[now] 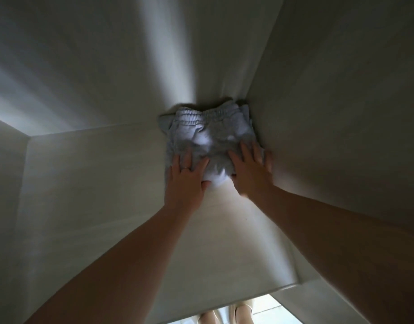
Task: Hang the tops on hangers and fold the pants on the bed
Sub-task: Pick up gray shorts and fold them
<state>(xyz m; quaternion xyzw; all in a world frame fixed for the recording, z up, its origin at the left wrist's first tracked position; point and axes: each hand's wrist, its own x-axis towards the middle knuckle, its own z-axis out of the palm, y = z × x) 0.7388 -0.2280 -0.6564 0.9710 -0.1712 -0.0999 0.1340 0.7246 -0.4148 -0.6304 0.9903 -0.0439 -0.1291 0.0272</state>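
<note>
The folded light-grey jersey pants (208, 134), elastic waistband turned away from the person, lie in the back right corner of a pale, matt cupboard shelf (108, 183), snug against its side wall (329, 113), probably so that the bundle holds its shape and leaves room alongside. The left hand (189, 176) and the right hand (248, 171) both lie flat on the near edge, fingers straight and spread, gripping nothing. They seem to press the fold down and seat it in the corner.
</note>
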